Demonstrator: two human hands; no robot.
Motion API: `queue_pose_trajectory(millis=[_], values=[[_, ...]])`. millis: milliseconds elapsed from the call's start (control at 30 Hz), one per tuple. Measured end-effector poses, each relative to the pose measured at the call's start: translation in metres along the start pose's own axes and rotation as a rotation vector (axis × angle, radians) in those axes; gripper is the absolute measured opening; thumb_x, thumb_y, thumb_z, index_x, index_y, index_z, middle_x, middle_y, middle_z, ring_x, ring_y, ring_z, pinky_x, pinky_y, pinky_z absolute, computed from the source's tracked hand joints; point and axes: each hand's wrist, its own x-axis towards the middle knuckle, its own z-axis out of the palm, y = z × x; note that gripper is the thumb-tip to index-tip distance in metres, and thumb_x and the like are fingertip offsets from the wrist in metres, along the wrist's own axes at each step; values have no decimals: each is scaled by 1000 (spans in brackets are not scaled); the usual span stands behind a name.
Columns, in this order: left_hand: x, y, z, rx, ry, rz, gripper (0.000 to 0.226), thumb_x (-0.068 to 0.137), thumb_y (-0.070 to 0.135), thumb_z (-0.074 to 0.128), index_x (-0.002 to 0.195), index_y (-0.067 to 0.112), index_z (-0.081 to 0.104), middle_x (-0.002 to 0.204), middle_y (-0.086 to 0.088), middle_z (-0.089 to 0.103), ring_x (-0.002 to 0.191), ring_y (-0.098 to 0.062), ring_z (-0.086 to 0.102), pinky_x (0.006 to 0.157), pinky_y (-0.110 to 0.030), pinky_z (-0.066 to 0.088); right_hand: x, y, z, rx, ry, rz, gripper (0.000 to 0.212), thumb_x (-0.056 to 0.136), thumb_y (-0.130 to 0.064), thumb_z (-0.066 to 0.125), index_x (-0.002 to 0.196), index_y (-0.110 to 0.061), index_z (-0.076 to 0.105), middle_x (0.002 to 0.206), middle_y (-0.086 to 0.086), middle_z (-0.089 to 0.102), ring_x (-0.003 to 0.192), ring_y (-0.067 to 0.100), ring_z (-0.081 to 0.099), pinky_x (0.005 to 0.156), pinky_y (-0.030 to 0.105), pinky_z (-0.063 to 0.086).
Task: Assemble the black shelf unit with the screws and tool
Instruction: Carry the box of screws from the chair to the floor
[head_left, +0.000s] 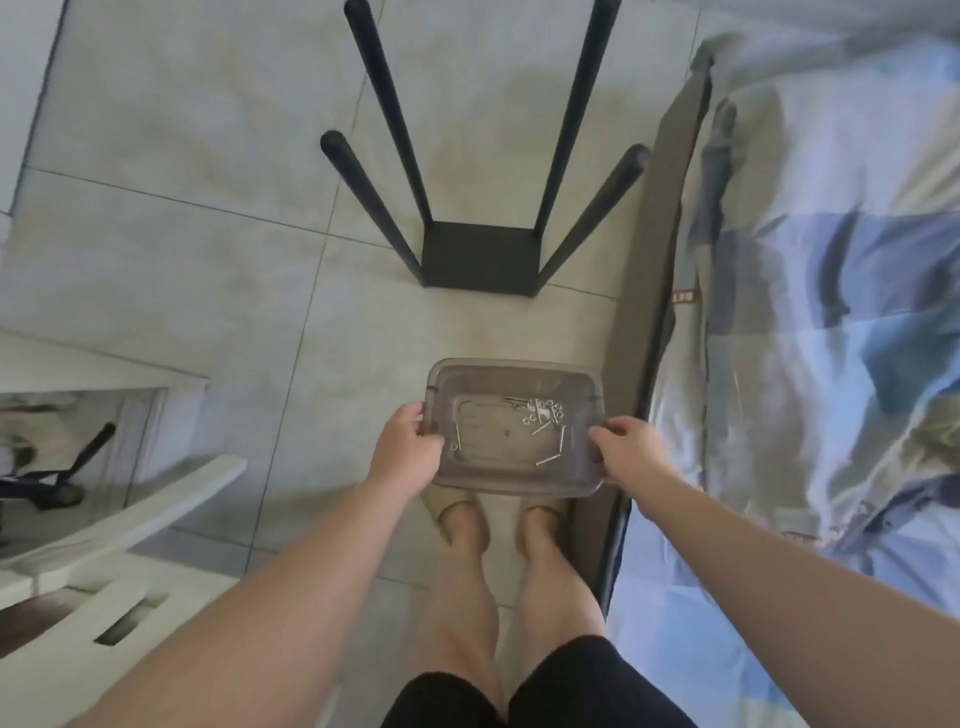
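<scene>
both hands clamped on clear plastic tray (441, 387): left hand (408, 449) on its left rim, right hand (631, 449) on right rim. screws (540, 413) & hex key (551, 454) lie loose inside tray. black shelf unit (480, 254) stands on floor tiles beyond tray, 4 posts up. bed w/ blue bedding (831, 312) right of tray.

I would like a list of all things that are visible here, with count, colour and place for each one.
shelf unit: one, black, four posts rising from a square panel, on the floor ahead
tray: one, clear grey, held above the feet
screws and washers: count unclear, silver, loose in the tray
bed cover: one, blue patterned, right
furniture: count unclear, white, left
floor tiles: several, pale grey
slippers: two, beige, on the feet
left hand: grips the tray's left edge
right hand: grips the tray's right edge
</scene>
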Motion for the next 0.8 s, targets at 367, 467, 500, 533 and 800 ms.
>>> queue_pose_trajectory(millis=[367, 467, 500, 533, 800], values=[[243, -68, 99, -20, -81, 13, 30, 86, 12, 69, 108, 28, 55, 95, 4, 69, 84, -16, 69, 65, -28, 51, 263, 36, 97, 26, 25, 13, 19, 94, -25, 63, 76, -21, 58, 82, 3, 64, 77, 25, 59, 80, 37, 51], [287, -73, 117, -4, -109, 49, 27, 86, 12, 67, 107, 27, 61, 97, 1, 71, 87, -19, 70, 71, -31, 53, 307, 40, 108, 70, 32, 9, 5, 94, -21, 65, 98, -23, 62, 84, 5, 63, 83, 27, 58, 85, 40, 51], [297, -73, 121, 2, -115, 60, 26, 86, 11, 67, 106, 28, 62, 98, 1, 71, 89, -20, 69, 76, -32, 53, 318, 40, 111, 87, 31, 12, 14, 94, -21, 65, 108, -23, 63, 86, 3, 63, 89, 28, 61, 92, 42, 53], [306, -73, 124, 7, -120, 70, 25, 86, 11, 67, 106, 26, 63, 100, 1, 71, 92, -20, 69, 81, -34, 53, 325, 39, 113, 102, 31, 18, 21, 94, -20, 65, 116, -20, 64, 90, 2, 64, 95, 28, 63, 98, 45, 52], [323, -81, 124, 50, -210, 44, 44, 87, 16, 73, 127, 23, 58, 117, 8, 69, 100, -10, 64, 83, -26, 47, 338, 33, 126, 166, -94, 109, 46, 96, -24, 68, 137, -8, 55, 126, 7, 58, 108, 19, 52, 106, 40, 46]])
